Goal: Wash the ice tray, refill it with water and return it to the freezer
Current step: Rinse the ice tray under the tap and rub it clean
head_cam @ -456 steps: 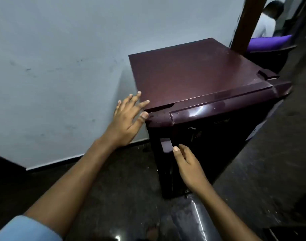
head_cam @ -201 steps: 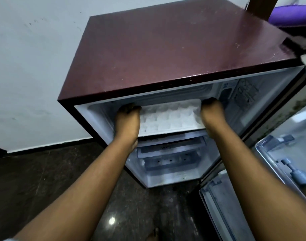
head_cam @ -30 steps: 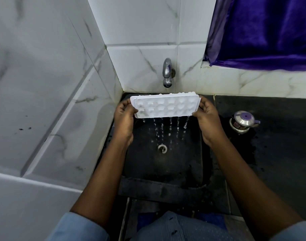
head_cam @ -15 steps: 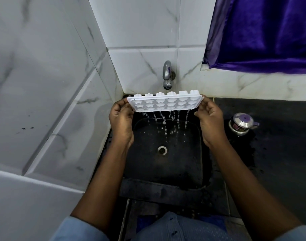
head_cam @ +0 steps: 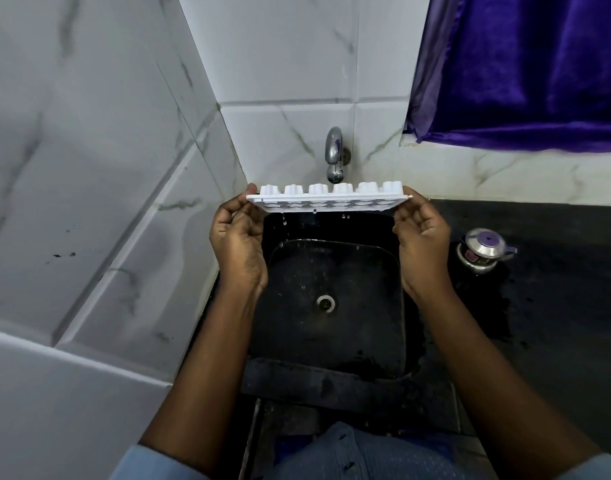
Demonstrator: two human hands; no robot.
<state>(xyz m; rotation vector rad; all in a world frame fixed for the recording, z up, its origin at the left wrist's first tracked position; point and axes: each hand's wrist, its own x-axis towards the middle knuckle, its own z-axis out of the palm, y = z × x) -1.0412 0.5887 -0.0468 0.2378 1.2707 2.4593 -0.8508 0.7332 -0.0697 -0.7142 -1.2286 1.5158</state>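
Observation:
The white ice tray (head_cam: 328,199) hangs upside down over the black sink (head_cam: 332,327), its cup bottoms pointing up. My left hand (head_cam: 236,237) pinches its left end and my right hand (head_cam: 422,237) pinches its right end. A few drops fall from the tray's underside into the basin. The chrome tap (head_cam: 334,157) juts from the tiled wall just behind and above the tray. No water runs from it.
White marble tiles close in the left side and the back. A black wet counter (head_cam: 539,289) stretches right of the sink, with a small steel lidded pot (head_cam: 484,251) on it. A purple curtain (head_cam: 526,71) hangs at the upper right.
The tray has turned from tilted toward me to fully upside down and level. The streams of water pouring from it have thinned to a few drops.

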